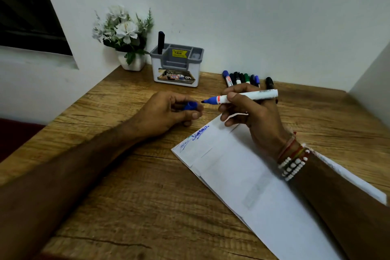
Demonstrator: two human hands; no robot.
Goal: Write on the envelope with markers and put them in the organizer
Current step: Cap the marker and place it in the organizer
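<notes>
I'm watching the left hand (166,112), and its fingers are curling round the blue cap (191,105), so most of it is staying out of my sight. The right hand (253,112) is covering the middle of the marker (261,93) barrel. Behind those knuckles, the row of markers (238,77) is showing me only caps. Their lower ends are vanishing, and I'm not getting a firm count. The right forearm is lying across the envelope (242,175), masking a strip of it, and the bottom edge is cutting off its near end. The blue writing (200,132) is coming through too small to read. The same is happening with the yellow sticker (179,53) on the organizer (156,67). The dark marker (161,41) standing there is hiding its lower half inside its compartment.
</notes>
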